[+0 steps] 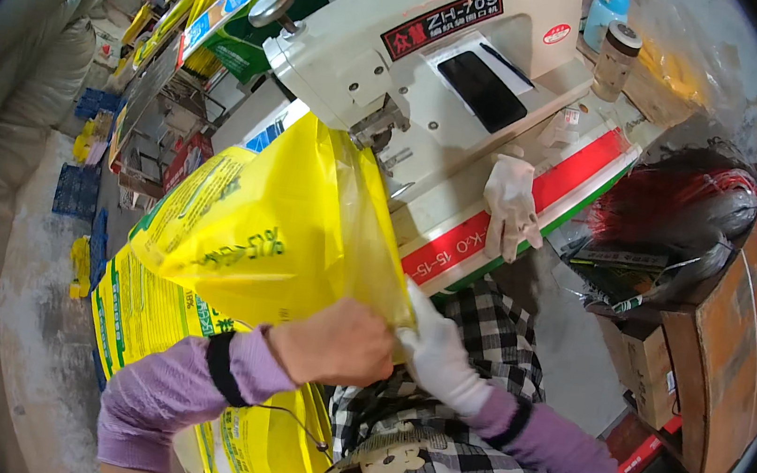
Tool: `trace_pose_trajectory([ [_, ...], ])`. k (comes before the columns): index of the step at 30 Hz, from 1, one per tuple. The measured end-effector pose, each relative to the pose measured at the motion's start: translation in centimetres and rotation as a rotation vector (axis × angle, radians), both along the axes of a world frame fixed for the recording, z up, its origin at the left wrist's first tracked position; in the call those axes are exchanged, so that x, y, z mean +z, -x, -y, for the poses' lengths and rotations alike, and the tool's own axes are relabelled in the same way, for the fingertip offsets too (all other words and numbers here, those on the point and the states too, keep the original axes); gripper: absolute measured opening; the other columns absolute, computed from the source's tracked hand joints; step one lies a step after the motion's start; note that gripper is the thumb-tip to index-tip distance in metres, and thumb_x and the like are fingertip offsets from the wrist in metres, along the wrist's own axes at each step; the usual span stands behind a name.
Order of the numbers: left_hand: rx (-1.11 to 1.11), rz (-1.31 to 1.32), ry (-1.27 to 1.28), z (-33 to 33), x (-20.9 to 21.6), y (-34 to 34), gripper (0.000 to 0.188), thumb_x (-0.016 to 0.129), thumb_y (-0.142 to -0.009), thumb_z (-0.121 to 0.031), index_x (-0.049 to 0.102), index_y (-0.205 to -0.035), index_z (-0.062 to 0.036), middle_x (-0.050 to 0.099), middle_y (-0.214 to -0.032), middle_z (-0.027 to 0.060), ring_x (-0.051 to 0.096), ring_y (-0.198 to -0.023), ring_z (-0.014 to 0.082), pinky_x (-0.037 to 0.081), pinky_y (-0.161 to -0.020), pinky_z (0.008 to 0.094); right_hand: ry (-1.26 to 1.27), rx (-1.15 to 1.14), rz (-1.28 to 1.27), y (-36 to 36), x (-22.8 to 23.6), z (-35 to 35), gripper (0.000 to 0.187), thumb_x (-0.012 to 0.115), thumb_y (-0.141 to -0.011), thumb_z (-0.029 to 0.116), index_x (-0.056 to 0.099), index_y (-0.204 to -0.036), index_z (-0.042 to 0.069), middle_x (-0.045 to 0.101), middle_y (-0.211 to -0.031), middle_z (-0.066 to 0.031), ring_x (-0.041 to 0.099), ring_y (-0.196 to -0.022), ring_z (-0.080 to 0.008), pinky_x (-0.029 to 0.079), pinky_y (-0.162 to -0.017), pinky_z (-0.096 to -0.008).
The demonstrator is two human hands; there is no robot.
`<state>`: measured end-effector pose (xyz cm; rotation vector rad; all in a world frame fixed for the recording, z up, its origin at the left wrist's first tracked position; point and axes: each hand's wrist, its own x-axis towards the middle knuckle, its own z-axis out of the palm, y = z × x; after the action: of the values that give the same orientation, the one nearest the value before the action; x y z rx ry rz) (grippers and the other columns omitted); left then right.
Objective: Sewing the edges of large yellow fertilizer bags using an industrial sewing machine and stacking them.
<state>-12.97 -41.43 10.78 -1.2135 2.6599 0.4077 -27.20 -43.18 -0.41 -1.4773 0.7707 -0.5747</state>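
I hold the yellow bag [276, 224] up under the white sewing machine [419, 62], my bare left hand [332, 342] fisted on its lower edge, my gloved right hand [441, 356] apparently pinching its corner (grip partly hidden). A spare glove [512, 206] lies on the machine.

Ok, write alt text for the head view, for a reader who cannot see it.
A person's bare left hand and white-gloved right hand grip the edge of a yellow printed plastic bag held up toward a cream industrial bag-sewing machine. A spare white glove lies on the machine's table, and more yellow bags lie below.
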Motion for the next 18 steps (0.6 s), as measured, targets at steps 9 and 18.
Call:
trace_pose_trajectory([
  [9,0.15,-0.211,-0.254,-4.2,-5.3,-0.6,0.016,0.062,-0.079,-0.017,0.055,-0.082,-0.0023,0.061,-0.073,0.0139,0.063,-0.073,0.0302,0.05,-0.064,0.0405,-0.031,0.078,0.083,0.0,-0.6,2.1,0.049,0.055,-0.084,0.014,0.047,-0.131,0.001,0.063,-0.095,-0.0261,0.062,-0.089,-0.0422,0.051,-0.074,-0.0416],
  [18,0.049,0.343,0.013,8.7,3.3,-13.1,0.006,0.063,-0.07,-0.019,0.066,-0.07,-0.0142,0.062,-0.071,0.0074,0.062,-0.075,0.0291,0.049,-0.08,0.0408,0.392,-0.038,-0.109,-3.0,-2.6,5.1,0.059,0.057,-0.077,0.006,0.052,-0.136,0.011,0.058,-0.062,-0.0196,0.061,-0.06,-0.036,0.048,-0.059,-0.0461],
])
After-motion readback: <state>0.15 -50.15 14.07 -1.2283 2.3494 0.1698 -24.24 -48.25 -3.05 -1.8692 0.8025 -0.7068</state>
